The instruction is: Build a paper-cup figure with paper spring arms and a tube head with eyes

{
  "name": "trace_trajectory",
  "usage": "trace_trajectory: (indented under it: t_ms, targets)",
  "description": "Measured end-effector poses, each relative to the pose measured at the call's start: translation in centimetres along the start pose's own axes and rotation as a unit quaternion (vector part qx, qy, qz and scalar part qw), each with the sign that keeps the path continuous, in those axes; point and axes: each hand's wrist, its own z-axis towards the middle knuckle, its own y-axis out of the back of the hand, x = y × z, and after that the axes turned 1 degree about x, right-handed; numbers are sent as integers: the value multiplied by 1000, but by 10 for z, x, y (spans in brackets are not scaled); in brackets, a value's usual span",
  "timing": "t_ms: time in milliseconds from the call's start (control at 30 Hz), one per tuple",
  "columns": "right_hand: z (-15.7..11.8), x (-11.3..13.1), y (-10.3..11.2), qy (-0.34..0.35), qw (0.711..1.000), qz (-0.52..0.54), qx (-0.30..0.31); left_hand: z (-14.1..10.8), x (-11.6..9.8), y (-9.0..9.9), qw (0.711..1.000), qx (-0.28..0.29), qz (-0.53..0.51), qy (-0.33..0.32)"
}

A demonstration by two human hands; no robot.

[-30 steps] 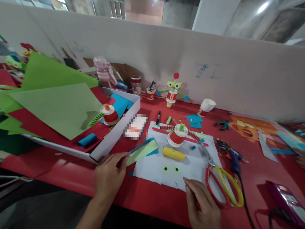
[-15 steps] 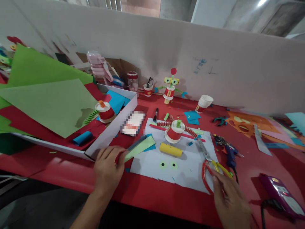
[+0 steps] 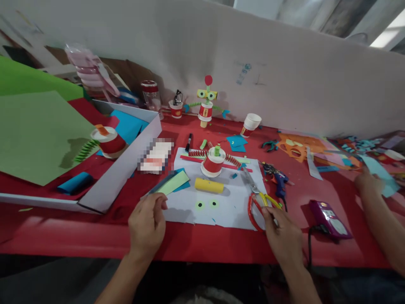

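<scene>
My right hand point(image 3: 283, 232) grips the handles of a pair of scissors point(image 3: 255, 188) with red and yellow loops, their blades pointing away over a white sheet point(image 3: 180, 211). Loosely curled, my left hand point(image 3: 147, 221) hovers by the sheet's left edge with nothing visible in its fingers. Just beyond it lie a light green paper strip point(image 3: 175, 181) and blue paper. On the sheet stands a red-and-white paper cup point(image 3: 212, 162) with red folded-paper arms. In front of the cup are a yellow paper roll point(image 3: 209, 185) and two paper eyes point(image 3: 200, 204).
Left is a white box point(image 3: 120, 181) with coloured paper and another cup figure point(image 3: 109, 143). A paper-cup robot point(image 3: 205, 110) stands at the back. A glue gun point(image 3: 280, 182) and a purple device point(image 3: 329, 219) lie right. Another person's hand point(image 3: 368, 181) touches light blue paper.
The view has swung right, and another person's arm has come in at the right. My left hand has come off the green strip. My right hand stays on the scissors.
</scene>
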Motion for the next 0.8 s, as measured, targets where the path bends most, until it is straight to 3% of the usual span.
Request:
trace_trajectory:
  t_ms: [100,267,367,533,700,800]
  targets:
    - [-1,-2,0,-16,1000,22,7,0,1,-1,1000,0,-10,30]
    - [6,-8,5,-46,998,34,30,1,-1,-5,999,-14,11,26]
    - [23,-16,7,-78,996,1,46,-1,3,-7,999,-8,25,29]
    - [61,-42,8,-105,991,-68,50,-4,7,-7,999,24,20,-21]
    - [65,-42,7,-122,990,-61,43,22,-13,-17,998,56,-24,13]
    - [52,-31,5,-98,994,-22,47,45,-27,-36,990,128,-22,54]
